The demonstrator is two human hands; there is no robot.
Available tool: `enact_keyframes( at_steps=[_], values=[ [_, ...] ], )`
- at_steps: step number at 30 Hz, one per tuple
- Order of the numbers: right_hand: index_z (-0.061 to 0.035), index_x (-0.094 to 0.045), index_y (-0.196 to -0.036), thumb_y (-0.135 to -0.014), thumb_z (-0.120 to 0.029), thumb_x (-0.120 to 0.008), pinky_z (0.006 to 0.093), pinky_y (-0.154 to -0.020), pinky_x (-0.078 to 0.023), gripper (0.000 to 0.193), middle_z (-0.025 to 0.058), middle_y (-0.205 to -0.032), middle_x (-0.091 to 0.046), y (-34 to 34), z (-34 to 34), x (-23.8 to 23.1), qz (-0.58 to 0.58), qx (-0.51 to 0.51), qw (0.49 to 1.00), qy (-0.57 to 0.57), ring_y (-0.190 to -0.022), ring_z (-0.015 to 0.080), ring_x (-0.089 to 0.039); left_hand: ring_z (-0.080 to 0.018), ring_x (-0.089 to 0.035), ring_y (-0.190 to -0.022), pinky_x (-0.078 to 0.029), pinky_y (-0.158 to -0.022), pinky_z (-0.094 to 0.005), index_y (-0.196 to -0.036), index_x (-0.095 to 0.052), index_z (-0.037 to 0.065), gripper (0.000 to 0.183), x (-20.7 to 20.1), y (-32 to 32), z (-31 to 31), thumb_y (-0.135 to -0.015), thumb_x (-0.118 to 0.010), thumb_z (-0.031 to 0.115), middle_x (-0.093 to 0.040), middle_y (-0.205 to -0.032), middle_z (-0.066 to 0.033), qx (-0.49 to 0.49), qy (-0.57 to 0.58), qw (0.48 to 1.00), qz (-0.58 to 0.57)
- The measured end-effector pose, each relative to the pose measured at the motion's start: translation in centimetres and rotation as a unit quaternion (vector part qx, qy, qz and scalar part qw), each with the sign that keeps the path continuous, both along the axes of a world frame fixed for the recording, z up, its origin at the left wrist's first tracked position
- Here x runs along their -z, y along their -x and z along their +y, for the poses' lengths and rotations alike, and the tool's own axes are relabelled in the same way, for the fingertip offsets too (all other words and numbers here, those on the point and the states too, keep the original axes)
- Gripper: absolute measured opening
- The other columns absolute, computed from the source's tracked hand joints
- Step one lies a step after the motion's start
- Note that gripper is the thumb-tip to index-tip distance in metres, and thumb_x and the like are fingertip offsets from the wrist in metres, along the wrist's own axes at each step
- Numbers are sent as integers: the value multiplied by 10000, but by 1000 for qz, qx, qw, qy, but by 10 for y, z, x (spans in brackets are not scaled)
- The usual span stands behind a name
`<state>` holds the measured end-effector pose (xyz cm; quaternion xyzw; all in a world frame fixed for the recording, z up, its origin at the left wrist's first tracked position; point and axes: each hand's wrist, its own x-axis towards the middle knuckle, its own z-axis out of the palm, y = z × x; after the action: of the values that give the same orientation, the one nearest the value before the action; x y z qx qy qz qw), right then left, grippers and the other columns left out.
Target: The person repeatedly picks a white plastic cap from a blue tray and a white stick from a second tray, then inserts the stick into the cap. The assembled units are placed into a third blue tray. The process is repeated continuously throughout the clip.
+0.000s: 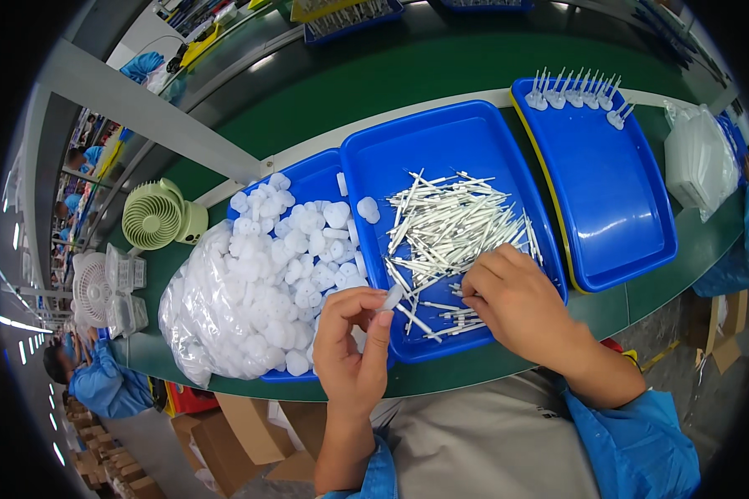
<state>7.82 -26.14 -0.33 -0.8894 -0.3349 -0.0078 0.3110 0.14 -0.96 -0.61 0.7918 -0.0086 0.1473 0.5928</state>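
Observation:
Between the thumb and forefinger of my left hand (351,349) is a translucent white plastic disc (393,297), held over the near left rim of the middle blue tray (441,133). In that tray lies a loose heap of thin white sticks (449,224) with fine tips. My right hand (520,303) reaches into the near right side of the heap, fingers curled together and pointing down; what they pinch is hidden. One white disc (368,209) rests at the tray's left side. Left of it, many similar discs (308,241) spill from a clear plastic bag (195,308) in another blue tray.
A right-hand blue tray (612,200) on a yellow one carries several discs with upright sticks (574,91) along its far edge. Beyond it sits a bag of white pieces (699,158). A green fan (154,216) and white baskets (100,287) stand left; cardboard boxes (254,424) lie below.

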Motion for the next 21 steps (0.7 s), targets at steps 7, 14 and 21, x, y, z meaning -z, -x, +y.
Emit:
enact_keyframes(
  at_steps=[7,14,21],
  values=[
    [-24,-708,-1097,-906,-19,-796,485,-953,-537,210,144,-1080,-688,4,1,0,51,14,999,-9,-1066,378,-661,-188,-779,-933,-616,-807,-285,-1354,-627,-67,245,-4,1,-14,-1139,-671,42,-778,-1134,-155,-37,149,986,66],
    [-19,-695,-1104,-934,-8,-804,471,-837,-563,203,157,-1031,-683,4,9,-15,104,-5,983,-153,-986,381,-702,-279,-828,-1051,-681,-915,-346,-1474,-577,-101,351,-8,2,-19,-1143,-632,4,-774,-1209,-198,-11,182,980,84],
    [-20,-719,-1113,-996,-44,-802,401,-629,-546,146,126,-950,-719,13,25,-16,130,3,969,-209,-745,280,-724,-298,-820,-1129,-689,-959,-364,-1443,-595,-102,319,-8,4,-24,-1136,-633,-20,-763,-1257,-195,14,198,975,100]
  ],
)
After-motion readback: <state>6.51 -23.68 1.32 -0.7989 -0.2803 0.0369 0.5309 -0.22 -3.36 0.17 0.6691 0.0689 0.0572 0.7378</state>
